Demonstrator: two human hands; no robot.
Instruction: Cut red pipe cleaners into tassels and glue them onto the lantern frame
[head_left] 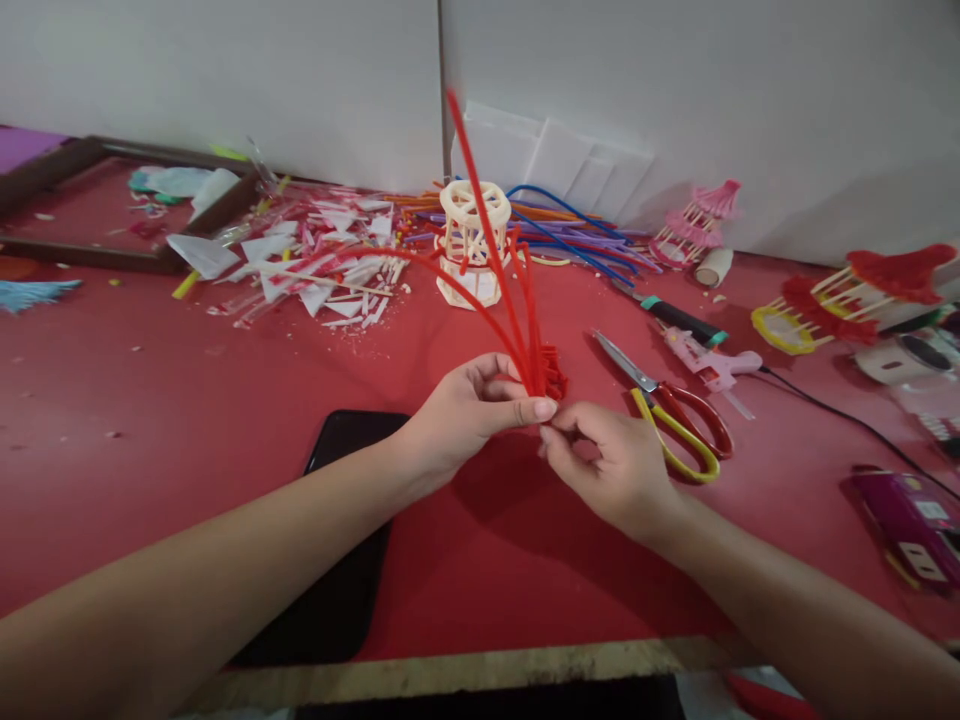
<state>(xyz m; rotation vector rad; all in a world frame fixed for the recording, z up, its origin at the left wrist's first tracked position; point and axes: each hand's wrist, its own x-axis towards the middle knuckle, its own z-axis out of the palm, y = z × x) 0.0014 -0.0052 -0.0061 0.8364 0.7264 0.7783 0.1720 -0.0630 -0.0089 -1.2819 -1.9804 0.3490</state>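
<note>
A bunch of red pipe cleaners (531, 350) is pinched between the thumb and fingers of my left hand (487, 405). Its long stems fan upward and to the left, and a bent, clustered part shows on the right side. My right hand (607, 455) is closed with its fingertips at the lower end of the bunch, close against my left thumb. What those right fingertips pinch is too small to make out. Behind the stems stands a pale lattice model of sticks (472, 245), partly covered by them. Scissors (667, 405) with red and yellow handles lie beside my right hand.
A black phone-like slab (330, 590) lies under my left forearm. Paper and stick scraps (330, 250) heap at the back left, near a dark frame (90, 250). A pink glue gun (712, 355), its cord, small red-and-yellow models (847, 300) and a purple box (907, 520) occupy the right.
</note>
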